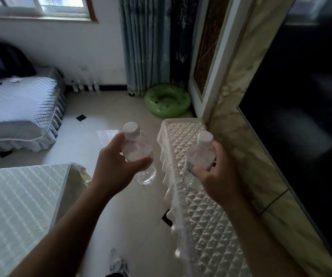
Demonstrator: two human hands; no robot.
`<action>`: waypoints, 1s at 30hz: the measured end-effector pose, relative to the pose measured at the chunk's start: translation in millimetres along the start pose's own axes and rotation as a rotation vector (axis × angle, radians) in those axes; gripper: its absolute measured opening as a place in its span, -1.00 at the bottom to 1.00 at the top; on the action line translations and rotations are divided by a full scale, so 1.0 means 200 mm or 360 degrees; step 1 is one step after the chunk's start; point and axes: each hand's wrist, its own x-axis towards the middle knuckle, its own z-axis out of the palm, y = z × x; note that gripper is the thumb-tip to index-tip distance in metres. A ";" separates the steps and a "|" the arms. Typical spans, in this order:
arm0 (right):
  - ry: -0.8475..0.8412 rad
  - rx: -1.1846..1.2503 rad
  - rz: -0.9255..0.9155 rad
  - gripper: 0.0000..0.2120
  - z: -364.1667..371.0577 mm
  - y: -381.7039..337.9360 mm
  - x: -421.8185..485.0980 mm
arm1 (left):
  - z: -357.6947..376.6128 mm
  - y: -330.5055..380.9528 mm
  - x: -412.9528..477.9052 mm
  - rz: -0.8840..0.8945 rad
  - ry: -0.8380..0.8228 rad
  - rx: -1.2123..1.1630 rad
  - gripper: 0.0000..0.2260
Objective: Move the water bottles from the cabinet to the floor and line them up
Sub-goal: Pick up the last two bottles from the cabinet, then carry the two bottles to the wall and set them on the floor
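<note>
My left hand [113,166] grips a clear water bottle [139,150] with a white cap, held upright over the tiled floor [105,120]. My right hand [219,176] grips a second clear bottle [200,154], also white-capped, above the long cabinet [207,216] with its quilted cream cover. Several more bottles [85,86] stand in a row on the floor against the far wall, beside the bed.
A bed [17,108] with a grey quilt fills the left. A table [17,206] with a pale cloth stands at the near left. A green swim ring [167,102] lies by the curtains [147,43]. A dark TV screen [301,108] hangs on the right wall.
</note>
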 end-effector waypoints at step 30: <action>0.0070 -0.0075 -0.0113 -0.45 1.17 -0.67 1.24 | -0.64 -0.85 1.51 -0.0065 -0.0009 -0.0089 -0.39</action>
